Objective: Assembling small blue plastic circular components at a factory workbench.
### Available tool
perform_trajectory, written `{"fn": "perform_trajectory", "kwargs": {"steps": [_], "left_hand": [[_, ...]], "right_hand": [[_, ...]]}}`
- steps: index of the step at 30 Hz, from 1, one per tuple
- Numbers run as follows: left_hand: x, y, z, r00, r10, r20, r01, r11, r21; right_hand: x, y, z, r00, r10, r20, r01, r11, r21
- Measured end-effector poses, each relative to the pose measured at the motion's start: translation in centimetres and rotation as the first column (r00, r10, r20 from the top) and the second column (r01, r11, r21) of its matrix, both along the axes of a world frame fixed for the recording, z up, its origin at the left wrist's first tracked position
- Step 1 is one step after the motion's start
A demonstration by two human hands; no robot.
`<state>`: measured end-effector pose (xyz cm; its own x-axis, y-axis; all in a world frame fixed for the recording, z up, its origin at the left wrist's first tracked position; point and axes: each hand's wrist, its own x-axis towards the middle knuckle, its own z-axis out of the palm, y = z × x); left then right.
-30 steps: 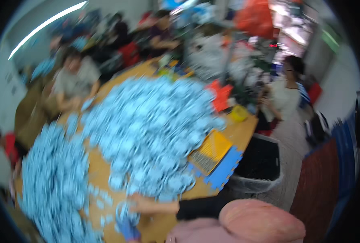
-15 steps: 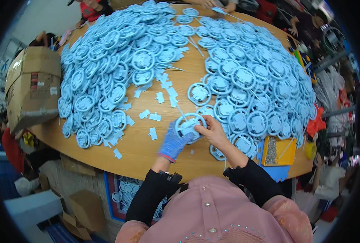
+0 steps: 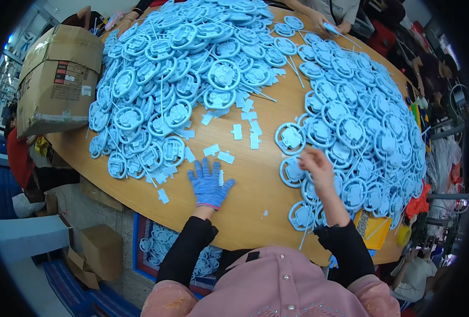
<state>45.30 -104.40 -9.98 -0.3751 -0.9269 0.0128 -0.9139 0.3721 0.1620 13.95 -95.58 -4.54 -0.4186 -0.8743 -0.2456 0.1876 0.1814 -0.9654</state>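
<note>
The right hand (image 3: 317,166) was blurred (whether anything was held could not be told), the yellow tray (image 3: 377,231) was partly covered by the black sleeve (image 3: 346,251), and a co-worker (image 3: 341,9) was cut off by the top edge.

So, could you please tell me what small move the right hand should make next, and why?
Probably the right hand should grasp the light-blue ring piece just beside it, since no piece shows in it and the gloved left hand is spread open.
</note>
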Motion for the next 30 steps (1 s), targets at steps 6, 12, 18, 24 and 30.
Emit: {"fn": "perform_trajectory", "kwargs": {"steps": [6,12,18,24,30], "left_hand": [[-3.4,-7.7,2.8,0.948,0.0,-0.319,0.023,0.997,0.067],[-9.5,-20.7,8.2,0.951,-0.258,-0.171,0.202,0.936,-0.29],[-14.4,-26.9,6.3,0.91,-0.356,0.212,0.397,0.894,-0.206],[-9.4,-27.3,5.3,0.863,-0.333,-0.379,0.324,0.942,-0.09],[-9.4,-10.4,5.1,0.192,0.755,-0.627,0.744,0.305,0.594]], "right_hand": [[6.8,-10.7,-3.8,0.402,0.247,-0.882,-0.23,0.959,0.163],[9.0,-12.6,-5.0,0.347,0.4,-0.848,-0.16,0.916,0.367],[6.6,-8.9,-7.0,0.958,0.18,-0.224,-0.135,0.97,0.201],[4.8,-5.9,-3.0,0.968,-0.073,0.239,0.044,0.991,0.124],[7.1,-5.3,1.2,0.892,0.003,0.452,0.02,0.999,-0.047]]}}
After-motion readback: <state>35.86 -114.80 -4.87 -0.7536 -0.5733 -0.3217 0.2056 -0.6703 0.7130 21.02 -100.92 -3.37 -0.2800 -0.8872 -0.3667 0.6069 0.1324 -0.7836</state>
